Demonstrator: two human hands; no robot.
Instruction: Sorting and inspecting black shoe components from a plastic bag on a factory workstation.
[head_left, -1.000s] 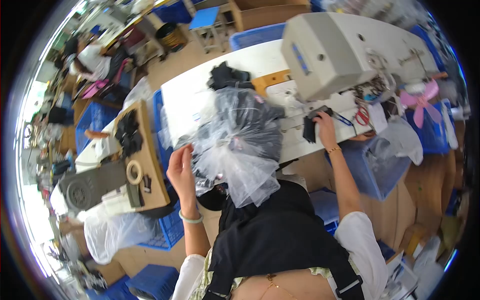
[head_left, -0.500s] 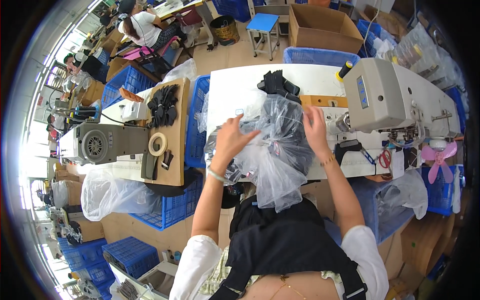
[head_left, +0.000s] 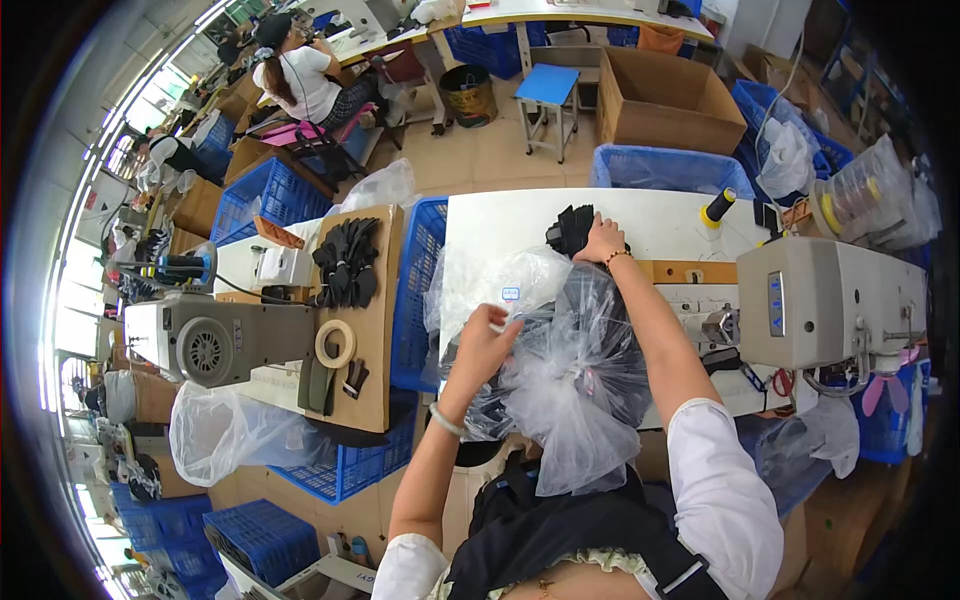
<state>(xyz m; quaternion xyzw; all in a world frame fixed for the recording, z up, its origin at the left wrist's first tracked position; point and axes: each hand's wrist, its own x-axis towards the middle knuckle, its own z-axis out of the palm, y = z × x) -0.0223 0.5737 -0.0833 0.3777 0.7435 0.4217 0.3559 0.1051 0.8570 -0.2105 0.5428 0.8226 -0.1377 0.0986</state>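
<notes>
My right hand reaches to the far part of the white table, its fingers bent over the right end of a bundle of black fabric pieces. Part of the bundle is hidden under the palm. Before me lies a clear plastic bag, gathered at its neck and filled with dark items I cannot make out singly. Over the bag's left side hovers my left hand, fingers loosely bent and apart, holding nothing. A whiter, crumpled plastic sheet or bag with a small blue-edged label spreads behind it.
A sewing machine stands on the right, with a black thread cone behind it. Left of the table are a blue crate and a board bearing black gloves and a tape roll. Another person sits far left.
My right hand has moved from the bag's right side forward to the black bundle. My left hand has stayed above the bag, its fingers now more bent. The view has tilted up.
</notes>
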